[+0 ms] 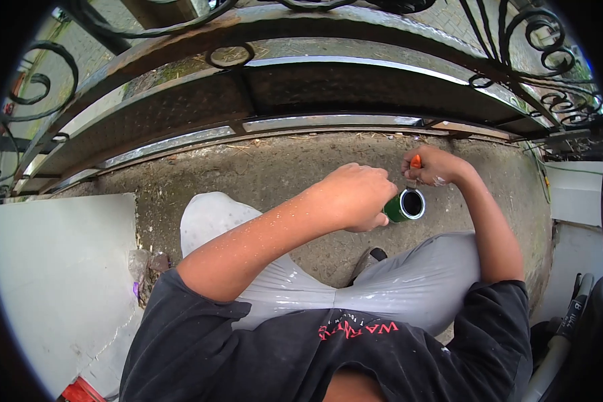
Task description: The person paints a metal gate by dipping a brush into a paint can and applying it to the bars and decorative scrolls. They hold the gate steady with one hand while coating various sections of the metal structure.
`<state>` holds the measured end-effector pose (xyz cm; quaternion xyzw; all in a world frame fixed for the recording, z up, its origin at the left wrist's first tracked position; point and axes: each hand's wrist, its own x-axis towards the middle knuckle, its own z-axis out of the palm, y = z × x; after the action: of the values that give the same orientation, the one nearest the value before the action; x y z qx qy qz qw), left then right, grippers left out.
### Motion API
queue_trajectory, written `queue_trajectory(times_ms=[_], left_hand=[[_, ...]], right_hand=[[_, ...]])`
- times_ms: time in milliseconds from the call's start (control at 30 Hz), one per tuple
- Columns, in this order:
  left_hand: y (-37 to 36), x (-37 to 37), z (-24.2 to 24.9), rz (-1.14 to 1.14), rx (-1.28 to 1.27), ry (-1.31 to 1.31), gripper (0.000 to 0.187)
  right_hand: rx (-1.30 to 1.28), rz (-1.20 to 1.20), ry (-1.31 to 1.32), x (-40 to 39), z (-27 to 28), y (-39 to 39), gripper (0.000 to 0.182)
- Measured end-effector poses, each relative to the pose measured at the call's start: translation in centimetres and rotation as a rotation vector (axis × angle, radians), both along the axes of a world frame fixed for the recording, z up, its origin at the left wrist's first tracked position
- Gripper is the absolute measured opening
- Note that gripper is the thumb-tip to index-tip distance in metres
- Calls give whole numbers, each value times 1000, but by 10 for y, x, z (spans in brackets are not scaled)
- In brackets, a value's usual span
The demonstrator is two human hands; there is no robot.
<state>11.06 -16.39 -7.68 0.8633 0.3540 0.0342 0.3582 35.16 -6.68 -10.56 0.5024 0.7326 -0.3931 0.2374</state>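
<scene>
My left hand (358,197) is closed around the side of a small green paint can (395,209), its fingers and thumb on the wall. The can is tilted, with its silver-rimmed mouth facing up and toward the right, and dark paint shows inside. In my right hand (433,166), just above and to the right of the can, is a paintbrush with an orange handle (417,161). Its lower end is down by the can's rim, partly hidden by my fingers. White paint specks mark my left forearm and right wrist.
A dark metal gate (355,90) with scrolled bars runs across the front, close beyond my hands. Rough concrete ground (275,164) lies under me. A white wall (60,268) stands at left; at lower right is a grey tube (563,342). A thin cable (539,174) hangs at right.
</scene>
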Motion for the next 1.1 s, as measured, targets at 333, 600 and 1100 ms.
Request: queue_trajectory(times_ms=[333,600,1100], left_hand=[[5,1,8,14,-31,48,40],[5,2,8,42,-22,12,39],[10,6,6,21,-28,25,40]], right_hand=[[-56,94,29,1,-14,-6,17],[-31,91,52,6,-18,-3,16],[-5,89,108,13,-24,-1,14]])
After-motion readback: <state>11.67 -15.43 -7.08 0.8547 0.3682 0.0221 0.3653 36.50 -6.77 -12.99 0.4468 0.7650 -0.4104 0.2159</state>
